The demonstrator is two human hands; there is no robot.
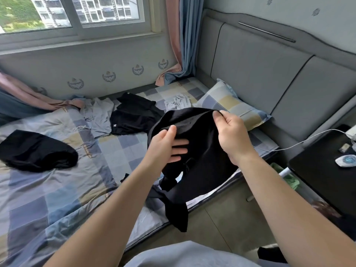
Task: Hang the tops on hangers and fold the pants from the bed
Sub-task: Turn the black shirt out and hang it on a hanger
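A grey shirt (185, 255) fills the bottom edge. Beyond it lie the bed (48, 189), a black heap (36, 151), a grey piece (100, 116) and a pillow (231, 105). Over the bed's near edge hangs a black garment (202, 160) (top or pants, unclear). The right hand (231, 132) pinches its upper hem, and the left hand (165, 147) rests against it with straight fingers.

Bed and surroundings, seen from the bed's near edge.
The held garment (202, 151) hangs over the near edge of the bed (48, 189), pinched at its top by the right hand (231, 135), with the left hand (165, 147) flat against its left side. Behind it, the pillow (237, 105) lies before the headboard (260, 74). A crumpled garment (178, 103) lies just left of the pillow and a bundled garment (36, 151) at far left. The nightstand (317, 170) stands right of the bed.
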